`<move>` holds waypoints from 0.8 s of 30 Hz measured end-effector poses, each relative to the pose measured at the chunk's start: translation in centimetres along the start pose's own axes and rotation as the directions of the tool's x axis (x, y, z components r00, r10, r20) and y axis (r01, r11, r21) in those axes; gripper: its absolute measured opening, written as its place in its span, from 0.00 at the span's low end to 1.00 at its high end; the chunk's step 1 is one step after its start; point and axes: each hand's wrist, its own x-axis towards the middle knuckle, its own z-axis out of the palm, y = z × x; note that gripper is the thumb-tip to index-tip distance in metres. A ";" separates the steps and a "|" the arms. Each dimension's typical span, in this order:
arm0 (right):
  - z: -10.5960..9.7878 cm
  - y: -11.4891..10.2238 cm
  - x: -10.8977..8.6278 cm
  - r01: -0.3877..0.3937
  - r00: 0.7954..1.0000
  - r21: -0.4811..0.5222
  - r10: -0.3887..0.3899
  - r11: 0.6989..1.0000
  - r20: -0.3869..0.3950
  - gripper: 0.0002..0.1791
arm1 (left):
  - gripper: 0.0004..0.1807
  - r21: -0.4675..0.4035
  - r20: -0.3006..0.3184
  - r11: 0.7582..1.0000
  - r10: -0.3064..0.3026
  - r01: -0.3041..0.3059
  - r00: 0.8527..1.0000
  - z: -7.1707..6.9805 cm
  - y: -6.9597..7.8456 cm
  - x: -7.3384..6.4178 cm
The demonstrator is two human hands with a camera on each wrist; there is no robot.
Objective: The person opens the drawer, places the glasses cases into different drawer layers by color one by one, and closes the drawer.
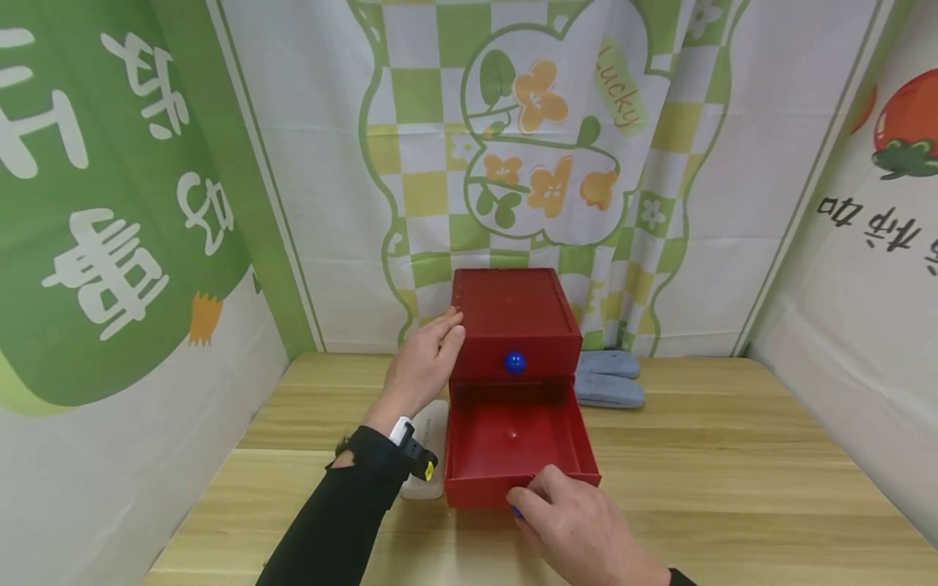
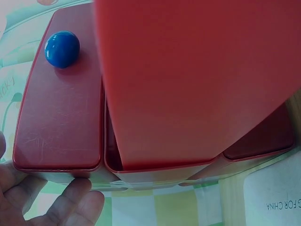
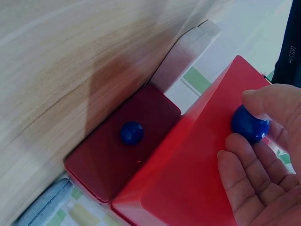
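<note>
A red drawer cabinet (image 1: 513, 303) with blue ball knobs stands on the table. Its middle drawer (image 1: 506, 431) is pulled far out, and the part of its inside that shows holds nothing. With thumb and fingers my right hand (image 1: 579, 521) pinches that drawer's blue knob (image 3: 250, 124). My left hand (image 1: 427, 362) touches the cabinet's left side near the top, its fingers fairly straight; the left wrist view shows the fingertips (image 2: 87, 207) at the upper drawer (image 2: 61, 113). Both the upper drawer and the bottom drawer (image 3: 155, 110) are closed.
Beside the cabinet's left side lies a white case (image 1: 431, 456) with printed lettering, partly hidden by the left wrist. Two blue-grey padded pieces (image 1: 608, 391) lie at its right. A patterned curtain (image 1: 418, 163) hangs close behind; fabric walls flank the wooden table (image 1: 703, 472).
</note>
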 end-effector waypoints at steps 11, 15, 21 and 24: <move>0.0 0.1 0.0 -0.005 1.000 -0.028 0.005 1.000 -0.005 0.21 | 0.30 -0.004 -0.004 1.000 0.010 -0.010 1.000 0.1 -0.2 0.0; -0.3 0.2 0.1 -0.026 1.000 -0.026 0.026 0.999 -0.007 0.20 | 0.30 -0.002 -0.004 1.000 0.013 -0.013 1.000 0.2 -0.2 0.0; -1.2 0.5 0.6 -0.033 0.999 -0.040 0.032 0.999 -0.039 0.18 | 0.30 0.000 -0.002 1.000 0.005 -0.005 1.000 0.2 -0.2 0.0; -2.0 1.1 1.3 -0.015 0.993 -0.021 0.012 1.000 -0.118 0.16 | 0.30 0.000 0.000 1.000 -0.001 0.001 1.000 0.2 -0.1 -0.1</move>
